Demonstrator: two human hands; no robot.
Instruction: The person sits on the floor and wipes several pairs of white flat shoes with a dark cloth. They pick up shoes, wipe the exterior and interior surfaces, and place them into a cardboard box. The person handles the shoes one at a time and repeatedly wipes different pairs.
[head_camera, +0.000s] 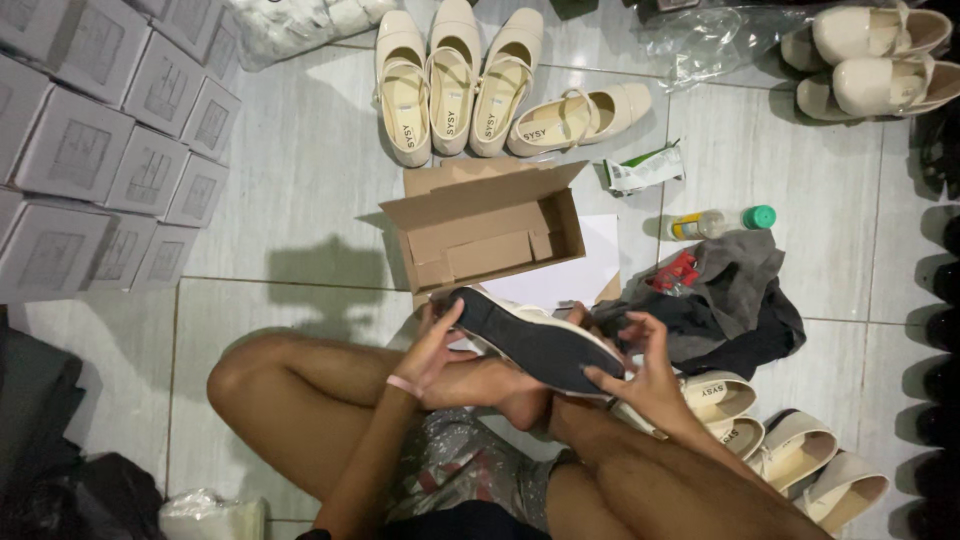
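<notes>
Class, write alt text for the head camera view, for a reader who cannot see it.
Seated on a tiled floor, a person holds a cream shoe sole-up with the left hand and right hand. An open cardboard box lies just beyond, with four more cream shoes past it and stacked white boxes at left.

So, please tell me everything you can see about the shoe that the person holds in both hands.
The shoe is a cream flat held sole-up, so mostly its dark, matte sole shows, with a pale edge along the upper side. It lies tilted above the person's crossed legs, just in front of the open cardboard box. The left hand grips one end, the right hand the other.
</notes>
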